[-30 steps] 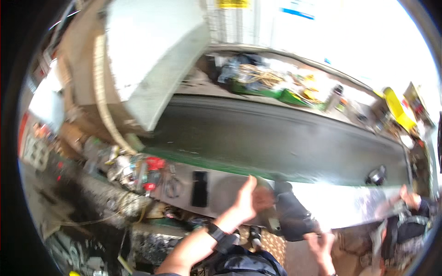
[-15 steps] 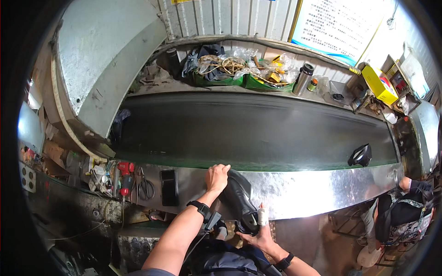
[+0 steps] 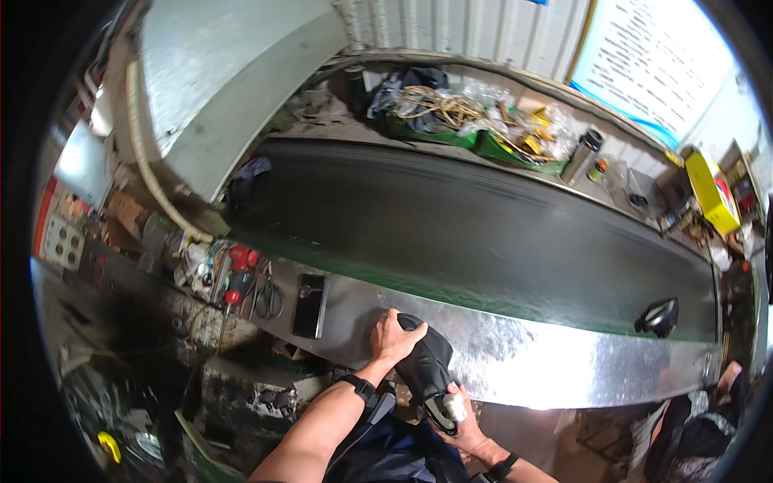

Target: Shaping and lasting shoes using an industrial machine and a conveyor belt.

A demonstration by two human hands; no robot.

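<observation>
While we have the black shoe (image 3: 425, 362) at the near edge of the bench (image 3: 531, 358), we'd best grip both ends evenly, not squeeze the opening out of shape, and turn it with both wrists together. Long axis runs away from us, leaning left; the far end, likely the toe, points toward the belt (image 3: 483, 233), the opening faces back at us. Left hand (image 3: 396, 341) grasps the far end, right hand (image 3: 467, 431), thumb wrapped in white, grasps the opening end. Can't tell if the shoe touches the bench. Phone (image 3: 310, 306) lies left, near.
</observation>
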